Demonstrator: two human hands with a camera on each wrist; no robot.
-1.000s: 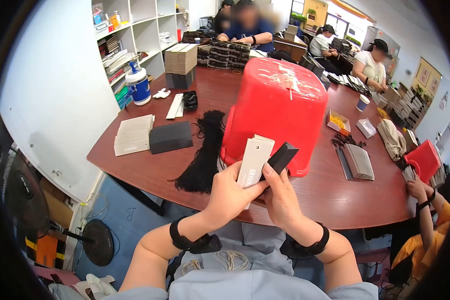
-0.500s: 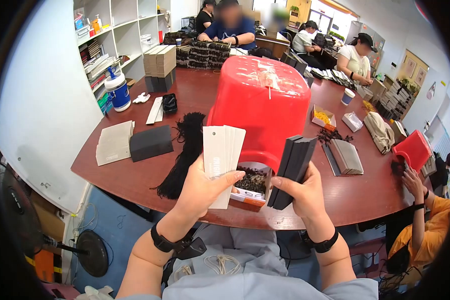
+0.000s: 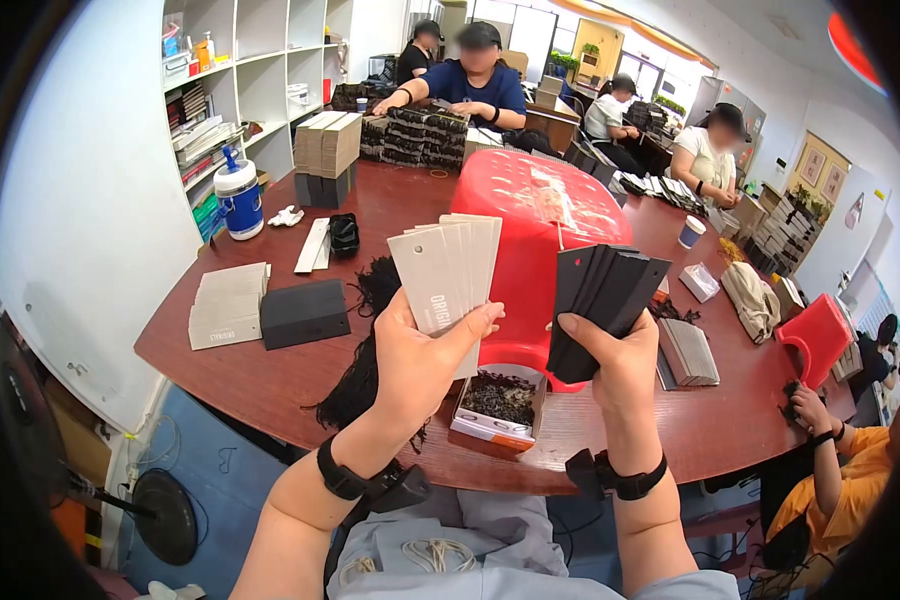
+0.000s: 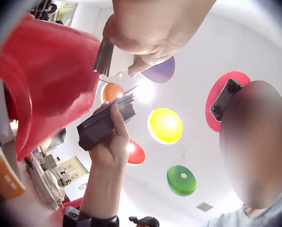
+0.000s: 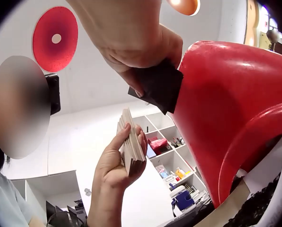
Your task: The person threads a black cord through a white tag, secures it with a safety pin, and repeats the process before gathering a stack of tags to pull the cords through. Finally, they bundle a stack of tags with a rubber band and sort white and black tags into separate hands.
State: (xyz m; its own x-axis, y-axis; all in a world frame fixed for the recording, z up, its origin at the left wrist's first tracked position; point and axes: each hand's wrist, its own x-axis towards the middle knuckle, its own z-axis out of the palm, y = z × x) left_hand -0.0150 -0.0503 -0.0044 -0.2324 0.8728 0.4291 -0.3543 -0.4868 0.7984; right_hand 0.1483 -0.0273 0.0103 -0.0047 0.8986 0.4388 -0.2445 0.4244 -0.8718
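Observation:
My left hand (image 3: 417, 350) grips a fanned stack of beige hang tags (image 3: 448, 270) with a punched hole and the printed word ORIGINALS partly showing. In my right hand (image 3: 625, 365) is a fanned stack of black hang tags (image 3: 600, 300), the thumb lying across its front. Both stacks are raised above the table, apart from each other. Behind them a red plastic stool (image 3: 510, 190) stands upside-down-bucket fashion, seat up. An open box (image 3: 495, 440) of small dark strings sits below, between the hands. The right wrist view shows the beige tags (image 5: 133, 146) edge-on between thumb and fingers.
On the dark red table (image 3: 210, 375) lie more beige tags (image 3: 230, 305) and black tags (image 3: 303, 312) at left. A bundle of black cords (image 3: 355, 375) is beside my left forearm. A grey tag stack (image 3: 692, 352) lies at right. Several people sit around.
The hands were together, then parted, each with its own stack. Since then both stacks have spread into wider fans, and the box below shows more fully.

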